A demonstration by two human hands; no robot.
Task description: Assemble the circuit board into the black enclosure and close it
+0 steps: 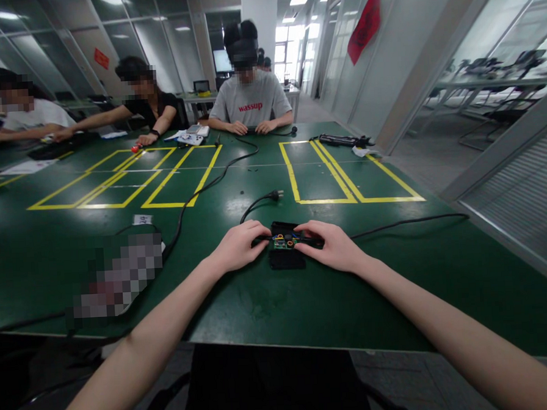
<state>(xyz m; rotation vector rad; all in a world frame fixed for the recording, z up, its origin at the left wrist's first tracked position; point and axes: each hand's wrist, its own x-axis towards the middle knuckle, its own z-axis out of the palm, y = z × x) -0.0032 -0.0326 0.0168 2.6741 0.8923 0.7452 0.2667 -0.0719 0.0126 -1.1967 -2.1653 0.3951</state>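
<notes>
A small green circuit board (281,244) with coloured wires lies between my two hands near the front middle of the table. One black plastic case half (287,260) lies on the near side of it, and another dark case part (281,225) shows behind. My left hand (244,245) is closed in a pinch on a black cable at the board's left end. On the other side, my right hand (334,244) pinches a black cable (394,225) at the right end, its fingertips close to the board. Fingers partly hide both cable ends.
Behind the board lies a black power plug (275,196) on its cord. A blurred-out long object (121,277) with a cable sits at left. Yellow tape (323,201) marks rectangles on the green table (260,309). A person (252,99) sits opposite; two more sit at far left.
</notes>
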